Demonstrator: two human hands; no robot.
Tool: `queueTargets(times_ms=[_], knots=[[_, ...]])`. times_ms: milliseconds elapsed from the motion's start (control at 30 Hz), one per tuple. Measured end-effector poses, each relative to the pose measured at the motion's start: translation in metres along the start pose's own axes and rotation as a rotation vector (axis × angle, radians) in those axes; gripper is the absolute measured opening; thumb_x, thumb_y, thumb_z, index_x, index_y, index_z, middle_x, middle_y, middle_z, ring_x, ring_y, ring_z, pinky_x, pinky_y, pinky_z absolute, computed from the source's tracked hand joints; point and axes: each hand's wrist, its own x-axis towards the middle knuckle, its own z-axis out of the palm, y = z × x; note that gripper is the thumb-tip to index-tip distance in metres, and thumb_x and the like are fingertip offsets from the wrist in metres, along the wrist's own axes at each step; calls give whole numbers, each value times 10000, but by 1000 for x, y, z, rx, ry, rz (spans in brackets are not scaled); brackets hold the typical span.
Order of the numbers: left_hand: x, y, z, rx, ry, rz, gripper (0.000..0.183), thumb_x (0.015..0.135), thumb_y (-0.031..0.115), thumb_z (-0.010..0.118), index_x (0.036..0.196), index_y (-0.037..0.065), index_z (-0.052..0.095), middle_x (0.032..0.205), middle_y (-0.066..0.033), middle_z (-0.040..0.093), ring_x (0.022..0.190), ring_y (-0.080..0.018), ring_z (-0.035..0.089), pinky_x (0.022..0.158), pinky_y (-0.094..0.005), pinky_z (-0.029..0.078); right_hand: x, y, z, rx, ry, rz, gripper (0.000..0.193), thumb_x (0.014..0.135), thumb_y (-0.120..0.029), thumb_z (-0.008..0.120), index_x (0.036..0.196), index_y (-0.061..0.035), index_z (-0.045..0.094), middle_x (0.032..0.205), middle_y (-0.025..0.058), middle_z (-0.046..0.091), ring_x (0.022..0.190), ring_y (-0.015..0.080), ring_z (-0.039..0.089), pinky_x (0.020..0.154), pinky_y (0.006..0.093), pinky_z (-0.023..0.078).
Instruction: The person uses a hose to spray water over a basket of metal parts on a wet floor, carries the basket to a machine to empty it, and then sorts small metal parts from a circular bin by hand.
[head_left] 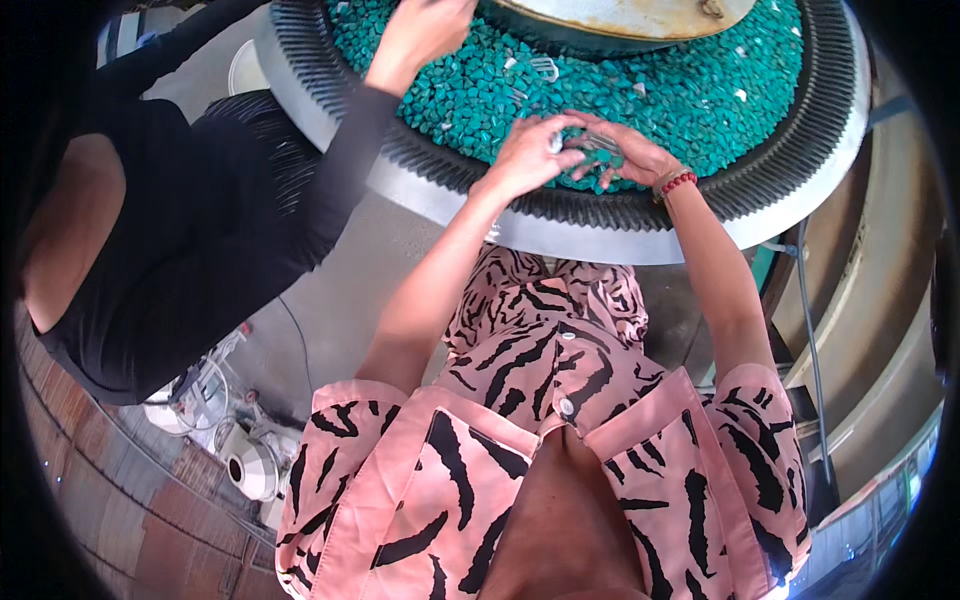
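Observation:
Both my hands are over a round tub [440,205] filled with small green tumbling chips [690,105]. My left hand [530,155] is closed, with a small silvery piece [556,143] at its fingers; its exact kind is too small to make out. Beside it, my right hand [635,155] is cupped with its fingers curled, holding thin shiny metal pieces [603,143] and a few green chips. The fingertips of the two hands come close together. Another slotted metal piece [544,68] lies on the chips just beyond.
A rusty-topped round metal centre [620,20] rises from the tub. At the left, a person in a black top [190,250] reaches a hand [425,35] over the chips. Ribbed black lining [760,175] rings the tub. White machine parts [250,465] stand on the floor, lower left.

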Motion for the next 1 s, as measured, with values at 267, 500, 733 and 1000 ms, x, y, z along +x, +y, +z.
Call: queueTargets(times_ms=[267, 500, 733, 1000], knots=[[24, 12, 13, -6, 114, 56, 329, 701, 276, 730, 960, 90, 651, 1024, -143, 529, 1013, -298, 476, 848, -376, 413, -21, -26, 16, 118, 65, 0, 748, 852, -664, 135, 1385, -156, 267, 1205, 123, 508, 978, 346, 579, 592, 395, 561], [27, -4, -28, -341, -118, -527, 281, 818, 360, 594, 980, 138, 649, 1031, -76, 621, 859, -246, 597, 683, -401, 466, 41, 10, -36, -1737, 636, -43, 425, 800, -308, 565, 1168, -98, 540, 1116, 177, 536, 1081, 341, 498, 808, 461, 486], [4, -22, -30, -1853, -290, -458, 341, 899, 261, 462, 1188, 81, 476, 1254, -204, 473, 987, -368, 568, 653, -437, 551, 72, 48, -29, -1587, 588, -201, 245, 687, -97, 619, 932, -103, 620, 1055, 127, 548, 1050, 322, 506, 816, 458, 470], [-2, 2, -25, -1579, 71, -438, 158, 809, 133, 563, 933, 71, 488, 1125, -148, 550, 978, -312, 580, 714, -467, 544, 29, 34, -44, -1544, 537, -612, 169, 599, -77, 695, 755, -96, 632, 846, 59, 603, 868, 204, 574, 667, 329, 477]])
